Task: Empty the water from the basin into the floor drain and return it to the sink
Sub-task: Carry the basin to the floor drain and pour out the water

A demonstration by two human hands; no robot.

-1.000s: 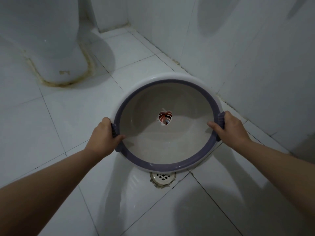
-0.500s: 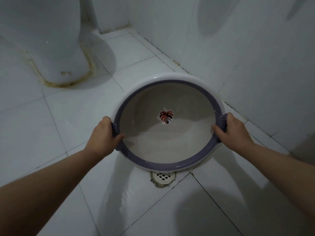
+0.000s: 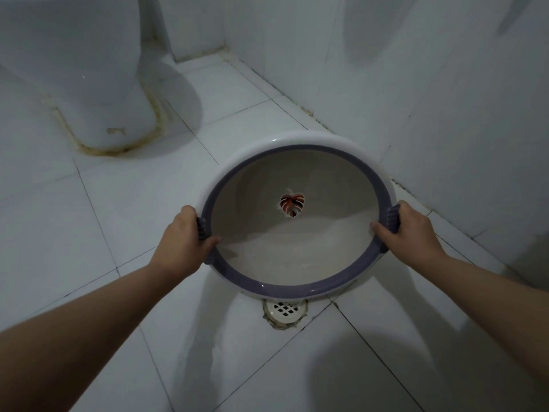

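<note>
A round white basin (image 3: 291, 254) with a purple rim and a red leaf print on its bottom is tilted toward me over the tiled floor. My left hand (image 3: 181, 242) grips its left purple handle, and my right hand (image 3: 411, 233) grips the right handle. The basin's near rim hangs just above a round white floor drain (image 3: 284, 310) with a grid cover. A thin wet sheen covers the tiles around and below the drain. I cannot tell whether any water lies inside the basin.
A white toilet base (image 3: 89, 84) with stained sealant stands at the back left. A white tiled wall (image 3: 430, 99) runs along the right, close behind the basin. White floor tiles (image 3: 74, 233) spread to the left and toward me.
The basin and both hands have shifted slightly to the right and a little farther from me; the grip is unchanged.
</note>
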